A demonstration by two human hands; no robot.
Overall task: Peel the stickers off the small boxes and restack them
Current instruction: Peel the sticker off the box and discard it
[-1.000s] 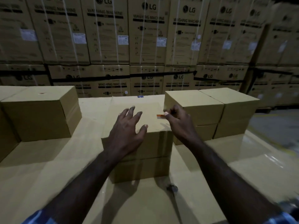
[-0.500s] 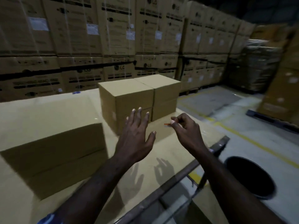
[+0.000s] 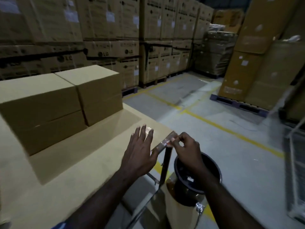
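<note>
Two stacks of small plain cardboard boxes (image 3: 49,109) stand side by side at the left on the cardboard-covered table (image 3: 69,176). My right hand (image 3: 186,149) pinches a small orange sticker (image 3: 170,143) between thumb and fingertips, past the table's right corner and above the rim of a black bin (image 3: 212,172). My left hand (image 3: 140,152) hovers open, fingers spread, over the table's right corner, holding nothing.
The bin sits on the floor beside the table's metal leg (image 3: 165,166). Tall stacks of LG washing-machine cartons (image 3: 115,30) line the back wall. More cartons on a pallet (image 3: 257,63) stand at the right. Yellow lines (image 3: 231,131) mark the grey floor.
My view has swung right, away from the box I was working on. My right hand has carried the peeled sticker from the box top to over the bin; my left hand lifted off the box.
</note>
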